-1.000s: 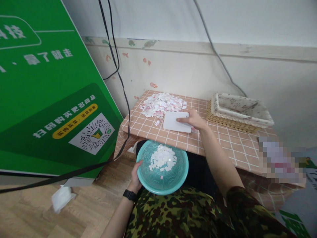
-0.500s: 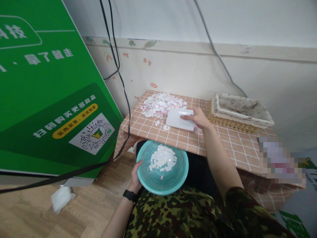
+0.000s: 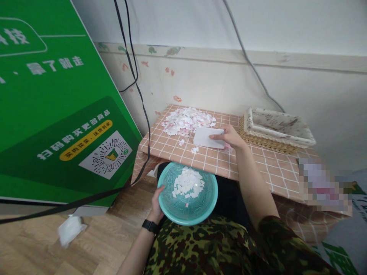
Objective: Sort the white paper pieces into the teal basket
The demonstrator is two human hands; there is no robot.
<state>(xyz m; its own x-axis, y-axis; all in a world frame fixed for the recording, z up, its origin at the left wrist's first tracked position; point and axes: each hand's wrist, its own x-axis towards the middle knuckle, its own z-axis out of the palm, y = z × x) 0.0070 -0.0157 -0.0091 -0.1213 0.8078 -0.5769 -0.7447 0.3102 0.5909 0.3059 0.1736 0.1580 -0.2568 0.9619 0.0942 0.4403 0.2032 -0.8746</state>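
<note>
Left hand [image 3: 156, 202] grips lower-centre colander [image 3: 197, 212], scraps [image 3: 188, 183] inside — right hand [image 3: 231, 136] clasps white card [image 3: 203, 138]; mid-frame, a bigger heap [image 3: 186, 120] remains.

left grip [image 3: 156, 204]: teal colander [image 3: 200, 208] | right grip [image 3: 231, 137]: white board [image 3: 203, 138] | paper scraps [image 3: 187, 119]: heaped on checked tablecloth [image 3: 271, 168]

A pixelated patch [image 3: 321, 184] obscures what lies near the front right corner of the checked brown-and-white cloth-covered table [image 3: 269, 170]. Most fingers of the left hand [image 3: 156, 204] are hidden beneath the round turquoise plastic colander [image 3: 208, 200], those of the right hand [image 3: 231, 136] behind the flat white rectangular plate [image 3: 203, 137]. Marks on the pink-and-white scraps [image 3: 187, 119] heaped toward the far left corner are too small to read.
</note>
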